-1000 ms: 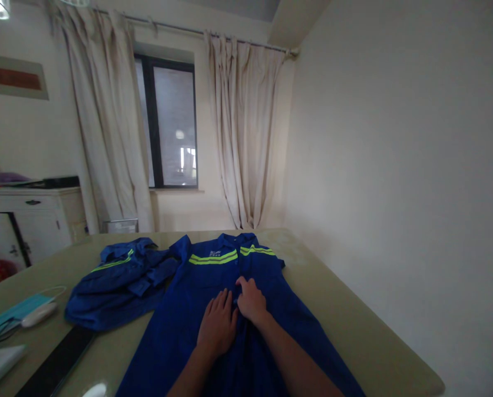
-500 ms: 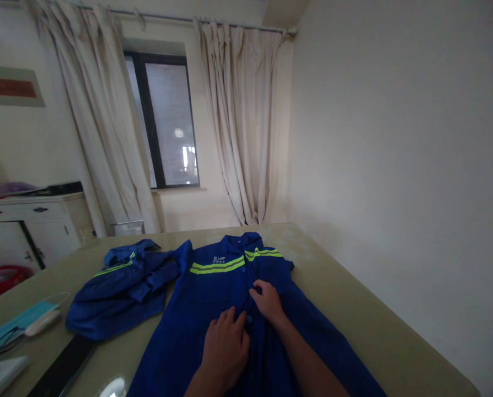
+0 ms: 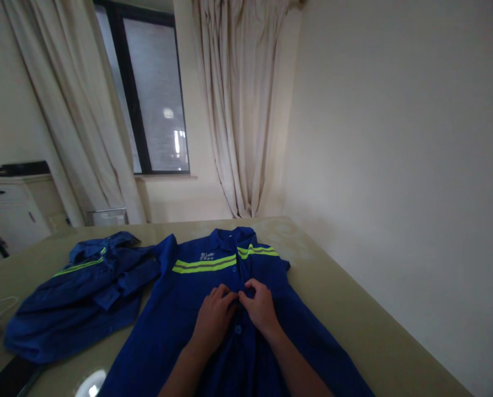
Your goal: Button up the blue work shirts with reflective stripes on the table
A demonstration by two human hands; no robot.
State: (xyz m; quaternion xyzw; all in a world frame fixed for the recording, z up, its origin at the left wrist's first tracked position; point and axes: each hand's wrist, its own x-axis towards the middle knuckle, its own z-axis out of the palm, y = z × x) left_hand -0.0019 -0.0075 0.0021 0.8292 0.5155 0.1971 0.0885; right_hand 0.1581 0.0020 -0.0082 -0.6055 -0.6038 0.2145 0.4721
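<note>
A blue work shirt (image 3: 197, 292) with yellow-green reflective stripes lies front up on the table, collar at the far end. My left hand (image 3: 216, 314) is closed at the front placket, its fingertips on the cloth edge. Close beside it, my right hand (image 3: 260, 304) pinches the opposite edge of the placket. The two sets of fingertips nearly meet; whether a button is between them is hidden. One button (image 3: 238, 329) shows just below the hands and another button (image 3: 234, 269) above them, near the stripe.
On the left lies a second blue garment (image 3: 81, 292), folded loosely. A black flat object (image 3: 12, 375) sticks out below it. The table's (image 3: 333, 298) right side runs along a bare wall (image 3: 395, 165). Curtains (image 3: 242, 110) and a window (image 3: 155, 94) are behind.
My left hand has moved up the placket and closed beside my right hand, which now pinches the cloth. The view has shifted, so the second garment sits farther left.
</note>
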